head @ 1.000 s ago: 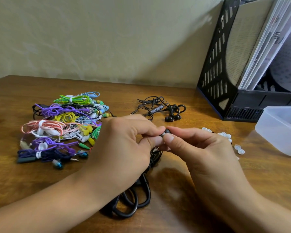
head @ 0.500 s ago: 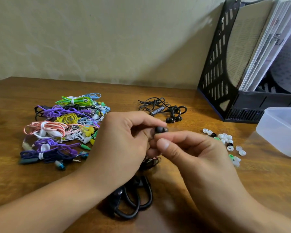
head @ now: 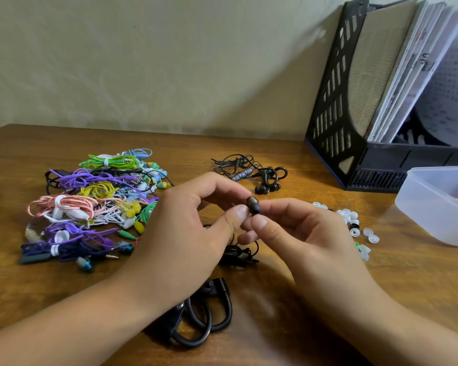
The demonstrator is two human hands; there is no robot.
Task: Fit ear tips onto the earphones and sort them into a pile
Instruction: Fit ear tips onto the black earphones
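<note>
Beside the tub (head: 434, 207), hands (head: 246, 220) pinch an earbud (head: 253, 205)

The surface (head: 249, 143) is warm brown wood with darker grain streaks. On it, the heap of earphones (head: 90, 204) mixes bright green, purple, yellow, pale blue, white, navy and a pink-and-white striped cable. The set of earphones behind the hands (head: 251, 173) is black with a grey remote. The earbud (head: 253, 205) pinched between the fingers is dark brown-black. The loose ear tips (head: 354, 225) are mostly white and translucent, a few black, one green. The file holder (head: 336, 107) is black with slotted sides; the box (head: 439, 204) is frosted clear; the wall (head: 143, 62) is pale beige.
</note>
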